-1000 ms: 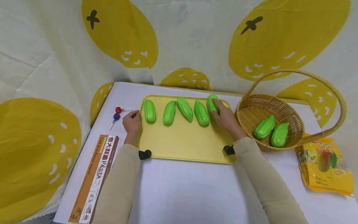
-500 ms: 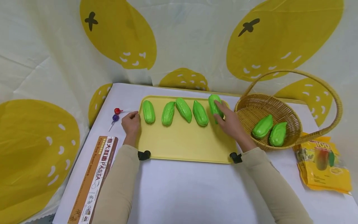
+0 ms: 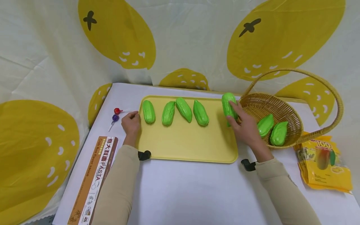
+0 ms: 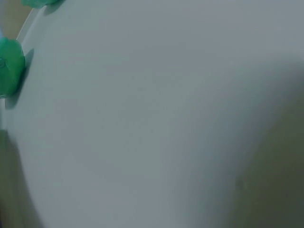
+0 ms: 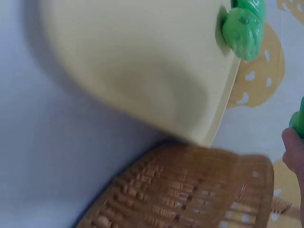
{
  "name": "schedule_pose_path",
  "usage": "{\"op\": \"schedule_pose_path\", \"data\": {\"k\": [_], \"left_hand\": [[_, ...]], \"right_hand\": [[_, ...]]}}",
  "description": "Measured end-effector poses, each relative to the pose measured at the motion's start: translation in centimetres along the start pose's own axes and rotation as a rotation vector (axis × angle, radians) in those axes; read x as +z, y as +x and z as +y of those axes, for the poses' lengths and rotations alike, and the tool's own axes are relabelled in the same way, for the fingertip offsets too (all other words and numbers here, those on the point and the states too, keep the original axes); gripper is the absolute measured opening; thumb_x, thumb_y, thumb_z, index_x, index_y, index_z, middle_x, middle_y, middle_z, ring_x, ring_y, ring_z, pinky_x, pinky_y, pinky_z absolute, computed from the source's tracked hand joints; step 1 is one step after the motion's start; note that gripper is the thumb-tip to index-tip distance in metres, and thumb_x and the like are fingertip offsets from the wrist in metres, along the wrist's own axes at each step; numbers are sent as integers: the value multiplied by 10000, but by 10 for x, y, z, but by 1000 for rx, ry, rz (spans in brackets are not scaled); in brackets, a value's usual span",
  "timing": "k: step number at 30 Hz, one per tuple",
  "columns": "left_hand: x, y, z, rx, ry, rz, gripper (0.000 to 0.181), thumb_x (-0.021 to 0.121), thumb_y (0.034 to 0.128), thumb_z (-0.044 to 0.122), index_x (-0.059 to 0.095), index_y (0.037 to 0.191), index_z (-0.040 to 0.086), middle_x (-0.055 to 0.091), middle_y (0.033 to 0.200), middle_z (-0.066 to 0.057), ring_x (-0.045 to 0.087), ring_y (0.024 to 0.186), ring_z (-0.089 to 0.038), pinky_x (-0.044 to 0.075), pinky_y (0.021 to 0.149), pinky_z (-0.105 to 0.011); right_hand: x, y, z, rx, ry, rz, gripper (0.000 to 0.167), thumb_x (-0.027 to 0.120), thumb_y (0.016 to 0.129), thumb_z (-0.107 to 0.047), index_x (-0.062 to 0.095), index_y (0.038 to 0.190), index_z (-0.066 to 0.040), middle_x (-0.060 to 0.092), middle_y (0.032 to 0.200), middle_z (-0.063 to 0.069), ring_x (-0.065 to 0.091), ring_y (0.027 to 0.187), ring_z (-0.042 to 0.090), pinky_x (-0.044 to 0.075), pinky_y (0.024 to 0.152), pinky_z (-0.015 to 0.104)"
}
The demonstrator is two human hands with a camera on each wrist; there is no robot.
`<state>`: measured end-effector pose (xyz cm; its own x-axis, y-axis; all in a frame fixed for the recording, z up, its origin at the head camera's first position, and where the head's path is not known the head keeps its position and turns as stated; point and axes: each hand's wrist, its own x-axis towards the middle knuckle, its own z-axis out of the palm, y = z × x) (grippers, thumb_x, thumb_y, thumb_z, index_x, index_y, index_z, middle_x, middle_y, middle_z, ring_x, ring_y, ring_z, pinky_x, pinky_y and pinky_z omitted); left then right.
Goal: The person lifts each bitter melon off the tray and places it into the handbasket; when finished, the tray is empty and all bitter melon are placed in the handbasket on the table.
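- One gourd (image 3: 228, 103) is held by your right grip (image 3: 245, 125), near the basket (image 3: 277, 103).
- Your left grip (image 3: 131, 123) is at the tray's (image 3: 185, 143) left edge; if holding, I cannot tell.
- Four gourds (image 3: 201, 113) lie on the tray, two gourds (image 3: 278, 134) in the basket.

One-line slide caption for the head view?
Right hand holds a green vegetable near the basket; two more inside, four on the yellow tray; left hand at tray's edge.
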<state>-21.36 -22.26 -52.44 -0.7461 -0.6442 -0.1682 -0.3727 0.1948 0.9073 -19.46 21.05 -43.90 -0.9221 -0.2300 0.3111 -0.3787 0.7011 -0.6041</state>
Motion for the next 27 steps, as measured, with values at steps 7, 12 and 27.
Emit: {"op": "schedule_pose_path", "data": {"k": [7, 12, 27], "left_hand": [[-2, -1, 3, -3, 3, 13, 299, 588, 974, 136, 743, 1214, 51, 705, 1275, -165, 608, 1232, -305, 486, 1076, -405], [-1, -1, 3, -6, 9, 29, 297, 586, 965, 137, 753, 1199, 61, 714, 1260, -156, 617, 1209, -293, 496, 1055, -392], [0, 0, 0, 8, -12, 7, 296, 591, 972, 124, 742, 1214, 43, 715, 1257, -171, 625, 1180, -293, 499, 1051, -399]], "right_hand": [[-16, -8, 9, -10, 27, 106, 593, 668, 981, -131, 468, 1539, -157, 391, 1566, 281, 582, 1265, 480, 435, 825, -3], [-24, -13, 14, 44, 16, 101, 598, 660, 992, -166, 450, 1551, -183, 373, 1593, 238, 448, 1415, 446, 519, 973, 488], [-30, -27, 38, 183, -14, 110, 594, 609, 1025, -226, 394, 1577, -186, 354, 1592, 251, 504, 1330, 502, 472, 981, 569]]}}
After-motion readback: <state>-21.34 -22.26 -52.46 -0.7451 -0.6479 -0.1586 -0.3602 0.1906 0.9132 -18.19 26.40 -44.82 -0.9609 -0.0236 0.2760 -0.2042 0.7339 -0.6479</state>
